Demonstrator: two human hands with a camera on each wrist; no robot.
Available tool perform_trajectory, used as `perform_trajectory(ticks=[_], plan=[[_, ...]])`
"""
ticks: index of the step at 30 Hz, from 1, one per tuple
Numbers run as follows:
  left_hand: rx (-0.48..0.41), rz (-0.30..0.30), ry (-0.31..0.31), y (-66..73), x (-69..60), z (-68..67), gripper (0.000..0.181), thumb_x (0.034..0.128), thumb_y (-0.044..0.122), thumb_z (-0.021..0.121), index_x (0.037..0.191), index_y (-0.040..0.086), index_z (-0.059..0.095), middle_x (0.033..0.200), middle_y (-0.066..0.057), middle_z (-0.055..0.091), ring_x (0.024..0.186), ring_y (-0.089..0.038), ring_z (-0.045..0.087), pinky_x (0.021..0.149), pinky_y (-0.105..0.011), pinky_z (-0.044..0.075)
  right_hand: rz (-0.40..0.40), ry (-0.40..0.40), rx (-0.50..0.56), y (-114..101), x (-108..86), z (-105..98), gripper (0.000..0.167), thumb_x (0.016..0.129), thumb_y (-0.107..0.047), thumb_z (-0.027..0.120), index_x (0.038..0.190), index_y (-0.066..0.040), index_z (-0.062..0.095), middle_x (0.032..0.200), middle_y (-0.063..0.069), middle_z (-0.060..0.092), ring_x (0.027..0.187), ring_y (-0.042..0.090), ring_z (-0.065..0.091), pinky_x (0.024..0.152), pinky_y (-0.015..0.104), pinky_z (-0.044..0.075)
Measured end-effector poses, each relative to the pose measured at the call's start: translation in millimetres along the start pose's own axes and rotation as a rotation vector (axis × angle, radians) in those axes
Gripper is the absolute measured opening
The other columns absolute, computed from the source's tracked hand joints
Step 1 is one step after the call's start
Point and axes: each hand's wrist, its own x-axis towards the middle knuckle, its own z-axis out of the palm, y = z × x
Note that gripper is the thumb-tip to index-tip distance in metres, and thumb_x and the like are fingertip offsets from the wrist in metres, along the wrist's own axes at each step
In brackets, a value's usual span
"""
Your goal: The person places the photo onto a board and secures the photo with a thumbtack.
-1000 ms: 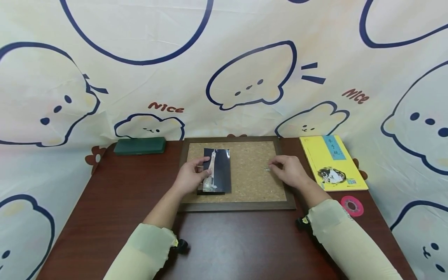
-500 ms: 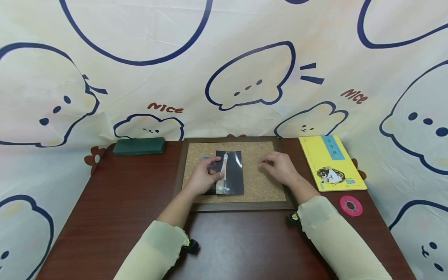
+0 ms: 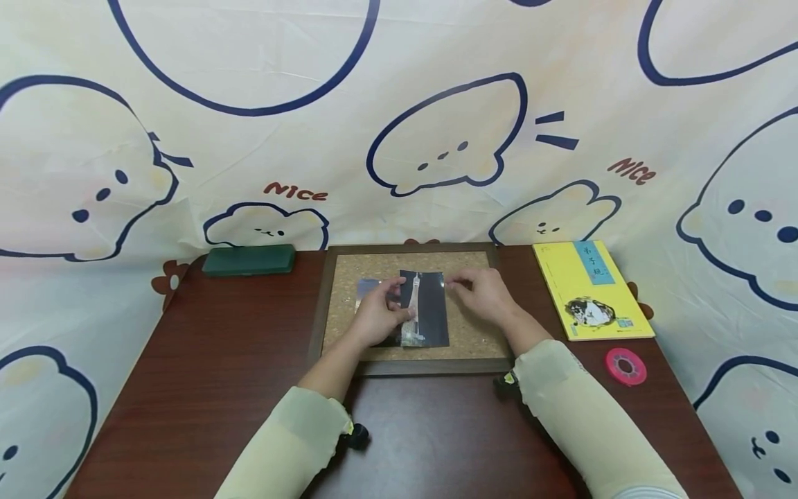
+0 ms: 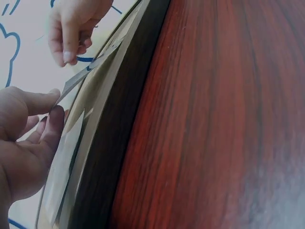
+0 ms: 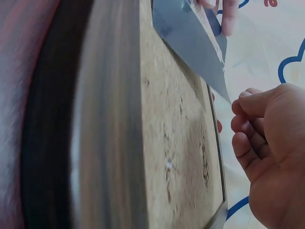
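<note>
A dark photo of a lit tower (image 3: 430, 312) stands tilted above the cork board (image 3: 474, 333). My left hand (image 3: 377, 315) pinches its left side between thumb and fingers. Behind and partly under that hand, a second photo (image 3: 364, 287) lies on the board's left half. At the tower photo's upper right edge is my right hand (image 3: 480, 294), its fingers curled and the thumb against the index finger. The right wrist view has the raised photo's corner (image 5: 221, 90) close to those fingertips (image 5: 243, 95). Anything tiny between them is hidden.
A brown frame (image 3: 436, 367) borders the board on the dark red table (image 3: 218, 360). A green case (image 3: 249, 260) lies at the back left. To the right are a yellow book (image 3: 592, 305) and a pink ring-shaped item (image 3: 626, 366). A patterned cloth (image 3: 436, 104) hangs behind.
My left hand has carried the tower photo to the right, uncovering more of the second photo. My right hand has moved left, up to the photo's edge.
</note>
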Motion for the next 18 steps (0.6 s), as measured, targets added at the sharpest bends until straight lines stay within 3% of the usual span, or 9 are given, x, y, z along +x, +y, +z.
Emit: perform_trajectory(ticks=[4,9,12,15,18], plan=[[0.034,0.015,-0.002,-0.7,3.4,6.4,0.073,0.0854,0.006,0.084,0.15,0.008,0.051,0.126,-0.013,0.059,0.083,-0.018,0.062,0.065,-0.03,0.054,0.05,-0.025,0.021,-5,5.1,3,0.01,0.098,-0.017,0.073,0.105,-0.014,0.079,0.102,0.0,0.078,0.094,0.019,0.071,0.085,0.04,0.056],[0.195,0.069,0.016,-0.7,7.7,12.6,0.076,0.0835,0.011,0.087,0.151,0.007,0.051,0.12,-0.009,0.063,0.085,-0.019,0.062,0.074,-0.035,0.055,0.106,-0.072,0.042,-7,11.1,8,0.009,0.1,-0.02,0.072,0.105,-0.017,0.078,0.099,-0.001,0.077,0.091,0.018,0.07,0.083,0.04,0.056],[0.315,0.099,0.031,0.1,9.3,15.7,0.076,0.0835,0.016,0.088,0.15,0.007,0.051,0.12,-0.01,0.065,0.101,-0.026,0.062,0.09,-0.043,0.053,0.12,-0.102,0.041,-8,15.2,10,0.01,0.1,-0.021,0.072,0.106,-0.016,0.078,0.102,0.001,0.077,0.093,0.019,0.069,0.085,0.041,0.055],[0.415,0.105,0.035,0.3,9.9,18.0,0.075,0.0849,0.021,0.086,0.15,0.008,0.052,0.123,-0.011,0.065,0.121,-0.032,0.057,0.107,-0.047,0.043,0.132,-0.133,0.027,-9,19.0,13,0.012,0.1,-0.021,0.072,0.107,-0.015,0.078,0.102,0.002,0.076,0.091,0.019,0.068,0.083,0.04,0.055],[0.468,0.094,0.025,-0.4,10.5,19.0,0.075,0.0872,0.026,0.085,0.152,0.009,0.051,0.128,-0.011,0.064,0.132,-0.036,0.049,0.115,-0.049,0.036,0.144,-0.155,0.008,-10,22.7,15,0.013,0.1,-0.022,0.071,0.107,-0.015,0.079,0.103,0.002,0.075,0.091,0.02,0.066,0.082,0.04,0.053]])
